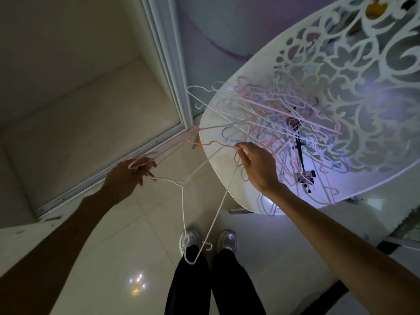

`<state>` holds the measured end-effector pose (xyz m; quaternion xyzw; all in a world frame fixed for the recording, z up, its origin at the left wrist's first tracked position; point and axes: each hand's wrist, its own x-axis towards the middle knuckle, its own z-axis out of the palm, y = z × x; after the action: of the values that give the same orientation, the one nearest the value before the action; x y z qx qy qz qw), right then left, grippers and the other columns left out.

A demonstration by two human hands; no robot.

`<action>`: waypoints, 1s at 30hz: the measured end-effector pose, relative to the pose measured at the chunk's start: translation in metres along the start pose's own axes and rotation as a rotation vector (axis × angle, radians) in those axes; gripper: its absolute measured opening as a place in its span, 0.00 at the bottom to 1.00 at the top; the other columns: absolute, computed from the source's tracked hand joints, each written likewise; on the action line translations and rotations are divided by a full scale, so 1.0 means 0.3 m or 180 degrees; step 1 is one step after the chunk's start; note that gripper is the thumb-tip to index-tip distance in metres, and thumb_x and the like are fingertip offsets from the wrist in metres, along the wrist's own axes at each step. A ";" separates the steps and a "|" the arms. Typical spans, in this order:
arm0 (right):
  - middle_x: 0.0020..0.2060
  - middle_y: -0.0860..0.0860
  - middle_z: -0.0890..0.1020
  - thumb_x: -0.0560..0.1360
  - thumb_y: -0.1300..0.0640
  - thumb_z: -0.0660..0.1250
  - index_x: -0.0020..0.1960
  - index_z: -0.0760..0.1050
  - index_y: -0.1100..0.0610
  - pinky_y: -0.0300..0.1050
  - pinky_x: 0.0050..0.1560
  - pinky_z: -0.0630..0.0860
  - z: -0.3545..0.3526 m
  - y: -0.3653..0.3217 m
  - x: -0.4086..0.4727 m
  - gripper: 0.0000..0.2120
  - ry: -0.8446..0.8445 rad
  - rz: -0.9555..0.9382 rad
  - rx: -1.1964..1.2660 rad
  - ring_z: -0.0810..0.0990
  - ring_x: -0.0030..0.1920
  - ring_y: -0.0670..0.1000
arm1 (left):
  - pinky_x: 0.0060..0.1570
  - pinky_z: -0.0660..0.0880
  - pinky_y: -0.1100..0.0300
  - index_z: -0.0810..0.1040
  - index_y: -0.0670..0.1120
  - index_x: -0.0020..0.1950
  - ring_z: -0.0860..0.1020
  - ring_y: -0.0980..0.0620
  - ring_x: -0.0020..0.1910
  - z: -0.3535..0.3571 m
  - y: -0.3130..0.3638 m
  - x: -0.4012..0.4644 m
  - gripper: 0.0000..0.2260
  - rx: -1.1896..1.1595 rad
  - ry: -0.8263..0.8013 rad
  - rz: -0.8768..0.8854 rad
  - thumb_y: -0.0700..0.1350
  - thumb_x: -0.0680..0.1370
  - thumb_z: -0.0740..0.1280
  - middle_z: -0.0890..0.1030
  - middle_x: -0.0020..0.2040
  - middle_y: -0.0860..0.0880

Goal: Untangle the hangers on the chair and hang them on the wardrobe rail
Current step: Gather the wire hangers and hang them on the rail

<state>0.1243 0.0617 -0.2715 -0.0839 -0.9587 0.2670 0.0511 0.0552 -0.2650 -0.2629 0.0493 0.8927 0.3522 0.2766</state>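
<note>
Over pale glossy floor tiles (118,246), left hand (127,176) gripping pink hangers (163,148), right hand (256,164) pinching tangled hangers (284,119) on white chair (218,160)

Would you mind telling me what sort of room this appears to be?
Probably a bedroom at home: an open wardrobe with sliding-door tracks, a tiled floor, and an ornate white chair heaped with wire hangers.

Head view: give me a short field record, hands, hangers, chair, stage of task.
left hand: grips hooks of pink hangers and a white hanger
white hanger: dangles down in front of the shoes
right hand: pinches a wire at the near edge of the hanger pile
hanger pile: pink, blue and white wire, tangled, on the chair
chair: white, cut-out patterned back
stage: untangling; nothing hung in view
</note>
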 end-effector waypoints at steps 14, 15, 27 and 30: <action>0.50 0.53 0.81 0.74 0.57 0.67 0.51 0.82 0.55 0.36 0.41 0.64 0.014 -0.015 -0.002 0.07 -0.0589 0.0514 -0.0065 0.81 0.44 0.52 | 0.35 0.74 0.61 0.81 0.48 0.53 0.77 0.56 0.30 -0.093 -0.033 -0.170 0.14 0.0959 0.0466 -0.0636 0.51 0.80 0.58 0.81 0.37 0.51; 0.52 0.53 0.81 0.75 0.56 0.67 0.54 0.80 0.55 0.37 0.44 0.67 0.000 -0.031 -0.005 0.09 -0.0786 0.0510 -0.0164 0.82 0.48 0.53 | 0.39 0.78 0.58 0.81 0.48 0.52 0.79 0.55 0.31 -0.106 -0.036 -0.189 0.14 0.0821 0.0481 -0.0764 0.52 0.80 0.59 0.83 0.39 0.51; 0.54 0.54 0.78 0.75 0.57 0.64 0.56 0.76 0.56 0.45 0.48 0.71 -0.180 -0.546 0.052 0.10 -0.1045 0.0605 0.0042 0.78 0.55 0.58 | 0.27 0.73 0.67 0.76 0.43 0.41 0.79 0.59 0.22 -0.487 0.127 -0.484 0.09 -0.1901 0.0695 -0.1564 0.42 0.80 0.61 0.80 0.31 0.47; 0.51 0.53 0.83 0.75 0.54 0.65 0.52 0.80 0.55 0.43 0.50 0.73 -0.181 -0.816 0.085 0.09 -0.1911 -0.0114 0.0369 0.80 0.55 0.54 | 0.30 0.77 0.65 0.76 0.44 0.41 0.81 0.56 0.26 -0.649 0.165 -0.581 0.09 -0.2184 0.0754 -0.1512 0.44 0.80 0.62 0.82 0.28 0.49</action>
<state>0.0743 -0.1127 -0.0966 0.0186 -0.9154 0.3332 -0.2250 0.0938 -0.3946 -0.0338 -0.2930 0.7361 0.5584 0.2459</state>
